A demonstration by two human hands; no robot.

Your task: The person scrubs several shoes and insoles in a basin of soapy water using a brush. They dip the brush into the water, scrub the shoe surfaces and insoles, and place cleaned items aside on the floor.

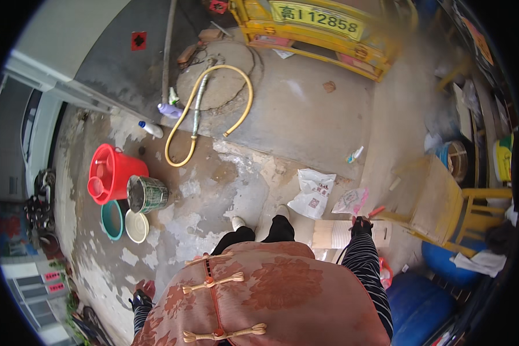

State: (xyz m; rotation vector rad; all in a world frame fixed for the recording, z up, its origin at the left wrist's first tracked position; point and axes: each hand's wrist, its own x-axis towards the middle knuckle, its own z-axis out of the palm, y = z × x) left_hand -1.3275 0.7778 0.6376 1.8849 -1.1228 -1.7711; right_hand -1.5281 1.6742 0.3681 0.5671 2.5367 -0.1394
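Standing on patchy concrete (184, 225), you have your right hand (361, 224) out to the right, just beside a red stick-like piece (377, 211) and a pink-and-clear bag (349, 201). Your left hand (142, 293) hangs at the near left, with a red tub (121, 176) farther off. Both hands show too small and dark to tell whether their fingers are apart or clamped on anything.
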